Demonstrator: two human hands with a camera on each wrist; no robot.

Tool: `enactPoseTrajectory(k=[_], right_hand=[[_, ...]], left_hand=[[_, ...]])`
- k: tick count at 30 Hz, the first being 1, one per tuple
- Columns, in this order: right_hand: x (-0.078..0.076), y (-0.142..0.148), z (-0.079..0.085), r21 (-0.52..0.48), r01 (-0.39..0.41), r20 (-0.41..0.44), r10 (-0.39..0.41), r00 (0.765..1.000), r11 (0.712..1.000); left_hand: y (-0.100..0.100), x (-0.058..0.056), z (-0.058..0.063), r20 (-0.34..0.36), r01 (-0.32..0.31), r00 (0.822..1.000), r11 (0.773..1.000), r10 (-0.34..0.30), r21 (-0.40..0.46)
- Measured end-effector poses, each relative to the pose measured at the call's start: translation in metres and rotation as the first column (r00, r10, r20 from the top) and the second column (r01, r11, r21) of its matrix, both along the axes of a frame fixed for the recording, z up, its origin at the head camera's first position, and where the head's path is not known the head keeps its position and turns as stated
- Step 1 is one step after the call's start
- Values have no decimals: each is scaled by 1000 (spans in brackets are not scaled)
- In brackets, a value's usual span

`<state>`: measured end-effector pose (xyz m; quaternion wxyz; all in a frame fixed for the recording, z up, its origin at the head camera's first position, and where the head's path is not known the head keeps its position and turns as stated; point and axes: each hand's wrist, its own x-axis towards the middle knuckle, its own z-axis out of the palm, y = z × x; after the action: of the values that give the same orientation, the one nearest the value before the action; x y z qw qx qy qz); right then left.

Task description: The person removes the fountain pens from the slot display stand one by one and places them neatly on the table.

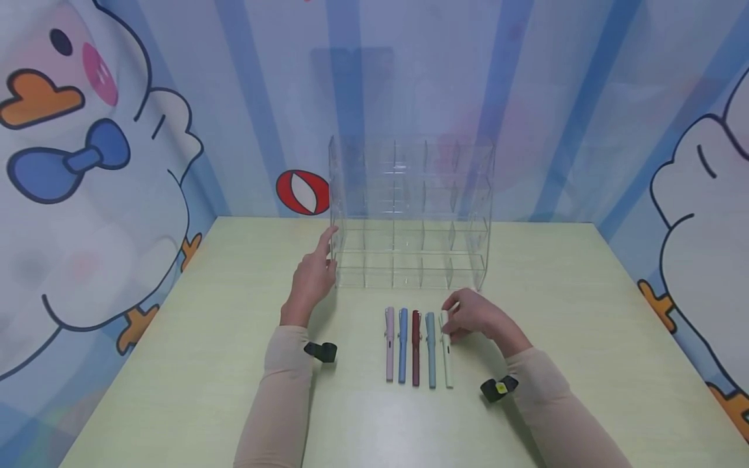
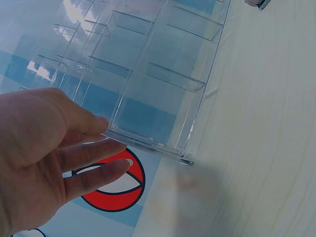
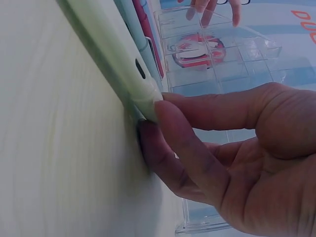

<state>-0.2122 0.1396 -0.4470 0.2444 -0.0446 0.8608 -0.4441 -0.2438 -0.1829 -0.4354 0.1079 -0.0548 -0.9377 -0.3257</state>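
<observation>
My right hand pinches the upper, clip end of a pale green pen between thumb and fingers. That pen shows a dark oval window in its barrel. It is rightmost in a row of pens, beside a teal pen, a dark red pen, a blue pen and a lilac pen. Behind the row stands a clear, compartmented rack. At its left side is my left hand, fingers fairly straight, with fingertips right at the rack's side panel.
The pale wooden table carries the rack near its back edge. A striped blue curtain with cartoon birds hangs behind and to both sides. Each wrist wears a small black camera, one on the left and one on the right.
</observation>
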Motion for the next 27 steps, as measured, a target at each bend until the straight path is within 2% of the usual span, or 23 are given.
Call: enactPoseTrajectory(k=[18,27], right_hand=[[4,-2,0,57,-27,-51,29,998,998],[4,-1,0,73,-27,-47,30,998,997]], left_hand=[[0,0,0,14,-6,1000,1000,6,1],[0,1,1,16,-3,1000,1000,3,3]])
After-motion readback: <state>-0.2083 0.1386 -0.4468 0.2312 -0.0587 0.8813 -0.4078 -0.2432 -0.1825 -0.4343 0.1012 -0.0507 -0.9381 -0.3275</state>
